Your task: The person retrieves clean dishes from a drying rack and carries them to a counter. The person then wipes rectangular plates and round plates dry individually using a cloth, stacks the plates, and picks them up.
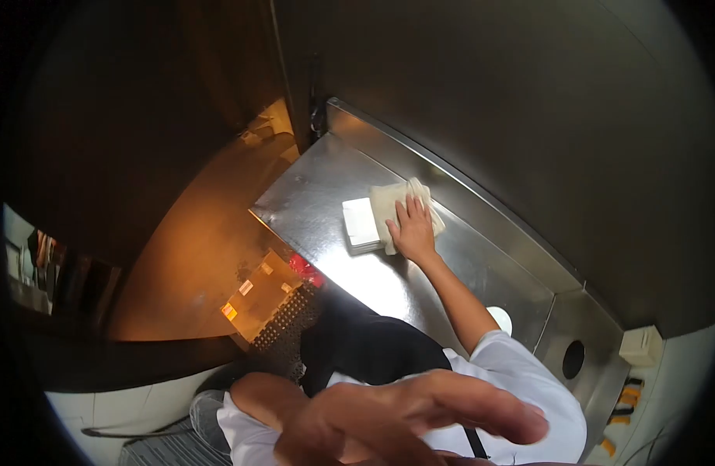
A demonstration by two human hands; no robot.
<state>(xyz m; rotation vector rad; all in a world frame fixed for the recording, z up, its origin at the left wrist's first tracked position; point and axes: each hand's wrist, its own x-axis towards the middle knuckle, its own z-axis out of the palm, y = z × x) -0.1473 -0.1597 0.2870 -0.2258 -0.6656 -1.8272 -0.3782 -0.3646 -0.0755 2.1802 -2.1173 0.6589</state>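
On the steel counter (295,186), my right hand (413,229) lies on a folded cream cloth (385,203) with its fingers spread over it. The cloth's left edge meets a white stacked block (360,221), perhaps paper or a box. My left hand (420,412) is large at the bottom, close to the camera and over my body. One finger stretches to the right, apart from the others; nothing shows in it, though the lower part of the hand is cut off by the frame.
A raised steel edge (466,190) runs along the counter's back. At the right are a round white item (499,319), a dark round hole (573,359) and a beige box (641,346). A cardboard box (262,299) and a red item (305,268) lie below the counter's left side.
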